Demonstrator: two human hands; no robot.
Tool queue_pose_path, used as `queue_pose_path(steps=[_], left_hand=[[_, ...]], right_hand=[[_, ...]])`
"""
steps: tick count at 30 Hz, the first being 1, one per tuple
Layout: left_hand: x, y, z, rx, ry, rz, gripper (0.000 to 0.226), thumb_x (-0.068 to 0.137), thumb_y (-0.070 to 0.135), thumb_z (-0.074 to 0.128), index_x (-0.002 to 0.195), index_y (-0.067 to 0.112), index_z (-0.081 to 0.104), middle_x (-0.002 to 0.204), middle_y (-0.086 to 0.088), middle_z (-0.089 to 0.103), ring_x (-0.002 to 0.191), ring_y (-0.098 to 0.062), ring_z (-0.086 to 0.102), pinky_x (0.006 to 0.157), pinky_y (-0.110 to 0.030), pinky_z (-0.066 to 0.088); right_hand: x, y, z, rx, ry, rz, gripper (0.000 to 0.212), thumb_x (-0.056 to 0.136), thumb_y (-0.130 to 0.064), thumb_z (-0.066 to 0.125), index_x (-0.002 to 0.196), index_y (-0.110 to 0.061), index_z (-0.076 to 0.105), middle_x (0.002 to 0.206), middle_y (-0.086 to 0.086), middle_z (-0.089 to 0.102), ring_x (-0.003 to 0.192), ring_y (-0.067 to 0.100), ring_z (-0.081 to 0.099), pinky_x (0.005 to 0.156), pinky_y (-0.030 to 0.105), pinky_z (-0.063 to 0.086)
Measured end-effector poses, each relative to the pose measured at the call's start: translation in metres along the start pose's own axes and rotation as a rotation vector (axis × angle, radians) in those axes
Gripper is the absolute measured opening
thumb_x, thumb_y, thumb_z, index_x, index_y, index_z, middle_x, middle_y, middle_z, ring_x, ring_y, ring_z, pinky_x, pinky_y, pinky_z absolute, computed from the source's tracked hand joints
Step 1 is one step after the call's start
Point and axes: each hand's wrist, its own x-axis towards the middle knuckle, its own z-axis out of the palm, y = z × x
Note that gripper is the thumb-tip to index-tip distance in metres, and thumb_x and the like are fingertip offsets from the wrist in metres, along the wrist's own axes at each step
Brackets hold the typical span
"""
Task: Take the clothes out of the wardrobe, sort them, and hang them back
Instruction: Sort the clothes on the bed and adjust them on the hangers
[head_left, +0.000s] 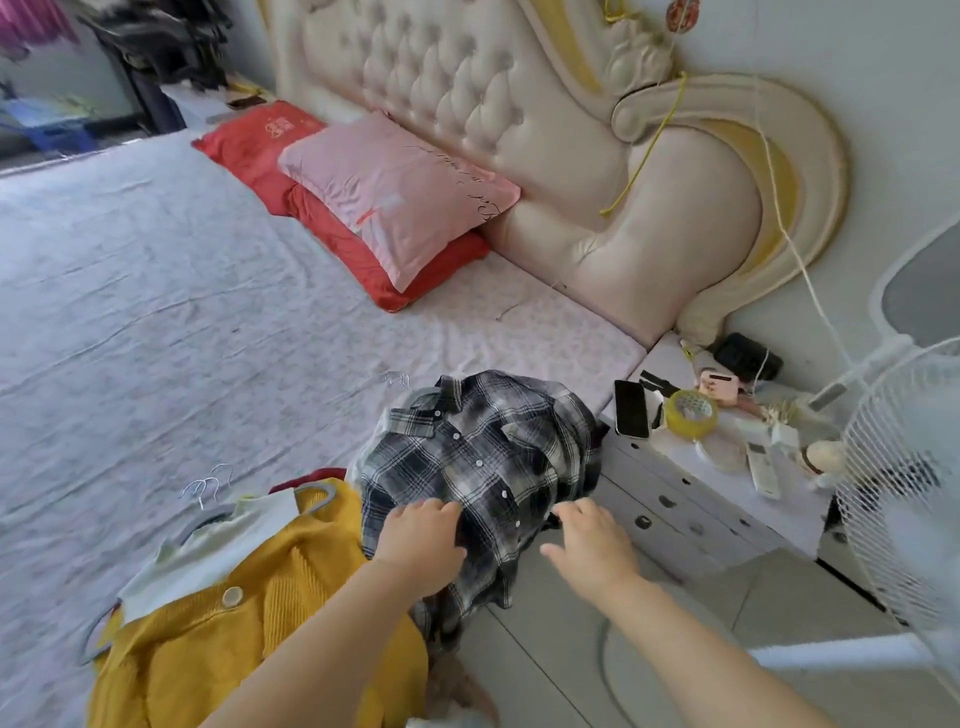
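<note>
Plaid shirt (483, 457), seemingly hangered, drapes bed (156, 312) beside nightstand (675, 499).

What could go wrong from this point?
1. The plaid shirt hangs over the bed corner under the left hand; it may slide to the floor.
2. Lifting it could sweep the phone off the nightstand beside it.
3. Hanger hooks by the yellow cardigan may snag fabric.

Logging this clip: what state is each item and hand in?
plaid shirt: buttoned, heaped at the bed edge.
yellow cardigan: lying on the bed.
left hand: grips the plaid shirt.
right hand: open, at the shirt's edge.
phone: screen dark, on the nightstand.
</note>
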Motion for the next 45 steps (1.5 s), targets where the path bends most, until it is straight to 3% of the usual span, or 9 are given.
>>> queue_pose_path(steps=[10,15,22,28,32,39,45], left_hand=[[0.125,-0.056,-0.047,-0.136,-0.041,-0.166,0.051,0.092,0.035,0.045,0.139,0.019,0.033,0.136,-0.005,0.044,0.126,-0.028,0.04,0.104,-0.041,0.03],[0.167,-0.094,-0.049,-0.259,0.006,-0.305,0.052,0.092,0.037,0.046,0.14,0.022,0.033,0.138,-0.002,0.043,0.126,-0.025,0.041,0.101,-0.038,0.036],[0.23,-0.138,-0.011,-0.381,0.056,-0.496,0.049,0.093,0.034,0.044,0.139,0.021,0.034,0.137,0.001,0.043,0.122,-0.02,0.043,0.097,-0.032,0.038],[0.292,-0.162,0.038,-0.454,0.091,-0.557,0.05,0.091,0.037,0.045,0.138,0.023,0.034,0.135,0.005,0.043,0.121,-0.018,0.043,0.097,-0.03,0.037],[0.32,-0.175,0.058,-0.521,0.13,-0.58,0.053,0.092,0.037,0.045,0.14,0.021,0.03,0.138,0.003,0.039,0.124,-0.018,0.038,0.1,-0.03,0.033],[0.33,-0.189,0.076,-0.541,0.139,-0.6,0.059,0.093,0.041,0.046,0.142,0.019,0.024,0.14,0.002,0.036,0.128,-0.017,0.034,0.104,-0.03,0.029],[0.33,-0.19,0.08,-0.542,0.157,-0.596,0.061,0.093,0.042,0.046,0.143,0.018,0.022,0.141,0.002,0.035,0.128,-0.017,0.035,0.105,-0.03,0.029]], right_hand=[[0.176,-0.038,-0.038,-0.047,-0.116,-0.136,0.052,0.092,-0.039,0.052,0.138,-0.019,0.037,0.138,0.002,0.039,0.127,0.021,0.037,0.102,0.033,0.036],[0.258,-0.07,-0.037,-0.112,-0.184,-0.267,0.05,0.091,-0.039,0.054,0.134,-0.017,0.042,0.134,0.003,0.044,0.124,0.022,0.041,0.102,0.035,0.038],[0.396,-0.112,0.007,-0.219,-0.277,-0.438,0.05,0.09,-0.038,0.055,0.132,-0.014,0.045,0.131,0.006,0.046,0.124,0.024,0.041,0.1,0.036,0.038],[0.496,-0.141,0.065,-0.259,-0.267,-0.528,0.047,0.086,-0.046,0.059,0.119,-0.014,0.053,0.12,0.005,0.052,0.109,0.023,0.048,0.091,0.033,0.04],[0.53,-0.146,0.103,-0.325,-0.321,-0.548,0.06,0.08,-0.054,0.061,0.121,-0.011,0.05,0.122,0.007,0.052,0.113,0.025,0.047,0.096,0.035,0.037],[0.549,-0.143,0.127,-0.349,-0.3,-0.539,0.058,0.073,-0.057,0.066,0.111,-0.014,0.056,0.114,0.007,0.053,0.107,0.025,0.05,0.091,0.035,0.04],[0.549,-0.141,0.128,-0.312,-0.322,-0.55,0.058,0.074,-0.057,0.066,0.114,-0.019,0.052,0.109,0.001,0.057,0.106,0.022,0.052,0.096,0.038,0.037]])
